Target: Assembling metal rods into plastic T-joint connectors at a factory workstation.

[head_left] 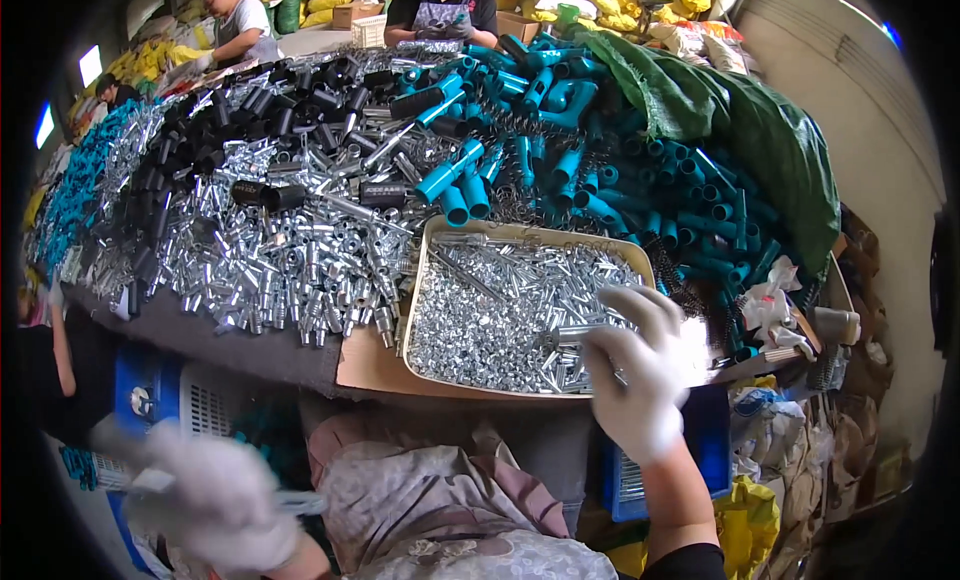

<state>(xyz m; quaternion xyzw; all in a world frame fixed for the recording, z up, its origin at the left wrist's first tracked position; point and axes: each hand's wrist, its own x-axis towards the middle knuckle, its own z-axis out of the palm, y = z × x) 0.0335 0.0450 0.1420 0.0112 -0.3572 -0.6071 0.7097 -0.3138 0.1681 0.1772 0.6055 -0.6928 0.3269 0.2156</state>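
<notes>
The right hand, gloved in white, rested over the near right corner of the tray, fingers curled around a small metal sleeve picked from the loose metal parts there. The left hand, blurred, hung below and left of the tray, pinching a thin metal piece. Blue tubes lay heaped behind the tray, within reach.

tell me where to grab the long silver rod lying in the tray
Judging by its pose, grip the rod mid-shaft from above: it lies slantwise on the small parts in the tray's far left corner, its length exposed, well clear of the right hand.
</notes>
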